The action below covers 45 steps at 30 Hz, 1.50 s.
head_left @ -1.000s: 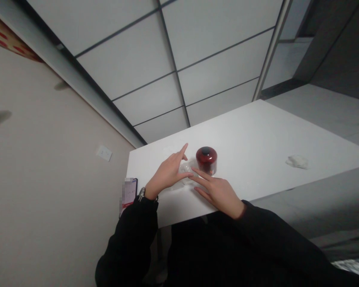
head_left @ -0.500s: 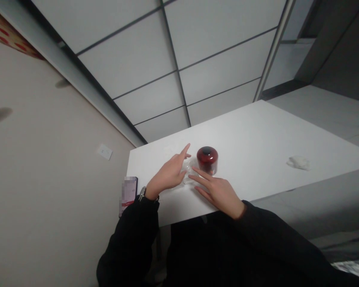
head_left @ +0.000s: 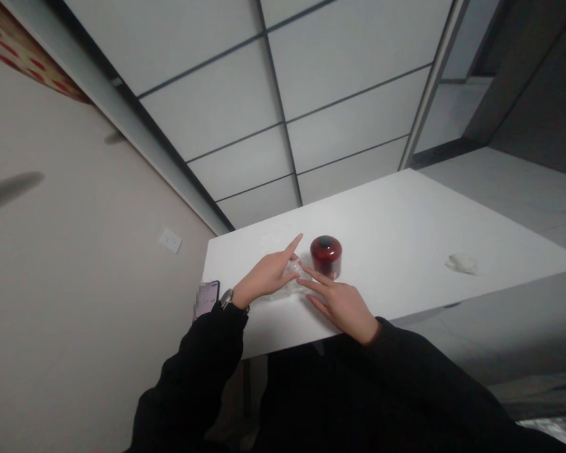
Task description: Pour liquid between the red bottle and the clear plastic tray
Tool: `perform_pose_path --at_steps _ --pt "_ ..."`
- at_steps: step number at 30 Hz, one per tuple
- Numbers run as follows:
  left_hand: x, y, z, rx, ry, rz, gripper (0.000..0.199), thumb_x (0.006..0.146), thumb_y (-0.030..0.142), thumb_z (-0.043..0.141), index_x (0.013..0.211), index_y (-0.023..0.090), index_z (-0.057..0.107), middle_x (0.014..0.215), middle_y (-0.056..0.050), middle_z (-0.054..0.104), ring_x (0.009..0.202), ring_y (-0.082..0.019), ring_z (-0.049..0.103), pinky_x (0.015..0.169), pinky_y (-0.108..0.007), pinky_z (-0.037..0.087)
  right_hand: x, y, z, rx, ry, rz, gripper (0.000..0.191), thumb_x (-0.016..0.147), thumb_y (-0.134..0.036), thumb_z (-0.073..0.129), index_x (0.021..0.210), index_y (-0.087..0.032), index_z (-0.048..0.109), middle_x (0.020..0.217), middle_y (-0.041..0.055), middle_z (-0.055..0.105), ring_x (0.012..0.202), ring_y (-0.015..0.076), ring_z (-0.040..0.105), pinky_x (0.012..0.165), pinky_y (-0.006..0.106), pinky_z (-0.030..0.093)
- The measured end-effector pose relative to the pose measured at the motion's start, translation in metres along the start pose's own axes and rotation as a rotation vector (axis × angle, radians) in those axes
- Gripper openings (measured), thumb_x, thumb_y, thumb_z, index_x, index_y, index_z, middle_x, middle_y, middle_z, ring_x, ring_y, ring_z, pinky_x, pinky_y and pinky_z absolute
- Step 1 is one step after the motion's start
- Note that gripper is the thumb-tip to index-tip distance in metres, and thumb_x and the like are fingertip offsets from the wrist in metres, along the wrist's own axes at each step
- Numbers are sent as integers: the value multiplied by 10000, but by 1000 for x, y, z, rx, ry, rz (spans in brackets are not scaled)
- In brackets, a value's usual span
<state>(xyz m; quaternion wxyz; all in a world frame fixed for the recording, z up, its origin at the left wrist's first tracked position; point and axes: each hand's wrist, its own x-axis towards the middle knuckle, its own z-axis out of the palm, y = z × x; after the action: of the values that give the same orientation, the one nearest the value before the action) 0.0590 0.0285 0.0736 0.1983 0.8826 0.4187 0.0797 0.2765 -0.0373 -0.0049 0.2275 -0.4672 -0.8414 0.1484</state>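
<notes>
A small clear object (head_left: 294,269), perhaps glass or plastic, stands on the white table between my hands. My left hand (head_left: 270,272) is at its left side, fingers stretched out and thumb apart, partly hiding it. From the right, my right hand (head_left: 343,304) reaches in with spread fingers, their tips near or touching the clear object. Which fingers truly touch it cannot be made out. Just behind my right hand sits a dark red, rounded container (head_left: 326,257) with a black top.
The white table (head_left: 387,233) carries a crumpled whitish cloth or tissue (head_left: 462,263) on the right. A phone (head_left: 207,298) lies by the left edge, near my left wrist. A wall with a socket (head_left: 170,240) borders the left side.
The camera view has shifted slightly. The fingers of my left hand have drawn closer round the clear object; my right hand keeps nearly the same pose.
</notes>
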Motion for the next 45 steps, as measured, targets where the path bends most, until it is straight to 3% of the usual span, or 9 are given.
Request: perform_pose_path --at_steps 4,7,13,18,21,25,28,37,45 --pt "-24 -21 15 -22 174 -91 1292 740 532 912 1709 260 103 1478 -183 600 1336 -373 598 1131 -560 463 -5 -1 6 43 49 -59 475 994 -256 626 1461 -341 642 1635 27 491 1132 330 779 846 470 697" --pt "-36 -30 35 -98 250 -195 1253 739 459 928 1701 312 139 1424 -124 637 1261 -323 655 1082 -504 508 -12 -4 5 126 171 -108 436 1006 -246 595 1431 -311 667 1607 55 532 1025 295 811 792 443 701" --pt "-36 -27 46 -147 313 -233 1228 737 357 936 1692 363 164 1335 -68 683 1178 -286 683 1052 -473 526 13 17 -41 298 593 -152 247 1009 -250 600 1186 -303 763 1200 55 810 1148 276 759 1052 508 603" --pt "-42 -31 54 -276 437 -194 1413 649 371 992 1696 381 43 1621 -161 417 1334 -347 597 1154 -573 470 56 47 -48 434 392 -29 489 918 -430 734 1369 -268 636 1461 118 672 1364 319 627 1170 571 494" --pt "-54 -42 73 -450 541 -215 1359 678 369 976 1684 349 62 1705 -195 254 1473 -389 477 1231 -625 376 63 54 -34 514 280 12 435 906 -416 743 1301 -269 639 1364 110 709 1285 305 663 1135 557 509" --pt "-66 -50 94 -606 532 -247 858 843 341 845 1561 283 379 1638 -169 392 1527 -371 415 1280 -631 300 60 56 -25 551 276 -13 270 930 -381 727 1163 -277 639 1255 81 716 1200 279 679 1083 519 527" --pt "-66 -50 95 -622 509 -211 646 869 342 821 1442 256 534 1569 -151 484 1529 -353 409 1298 -603 283 60 56 -27 530 279 -50 234 949 -371 715 1139 -275 619 1246 85 695 1190 274 672 1037 489 544" --pt "-64 -46 86 -734 450 -312 456 852 336 848 1257 309 639 1423 -95 569 1407 -318 525 1237 -561 398 63 55 -37 412 197 -41 220 994 -424 670 1153 -307 574 1205 99 673 1160 282 693 912 452 622" --pt "-65 -53 97 -812 496 -389 472 802 417 891 1153 328 588 1408 -79 609 1260 -320 645 980 -487 601 62 49 -41 461 193 35 330 977 -404 700 1207 -345 471 1219 99 687 1225 305 685 1022 535 617"
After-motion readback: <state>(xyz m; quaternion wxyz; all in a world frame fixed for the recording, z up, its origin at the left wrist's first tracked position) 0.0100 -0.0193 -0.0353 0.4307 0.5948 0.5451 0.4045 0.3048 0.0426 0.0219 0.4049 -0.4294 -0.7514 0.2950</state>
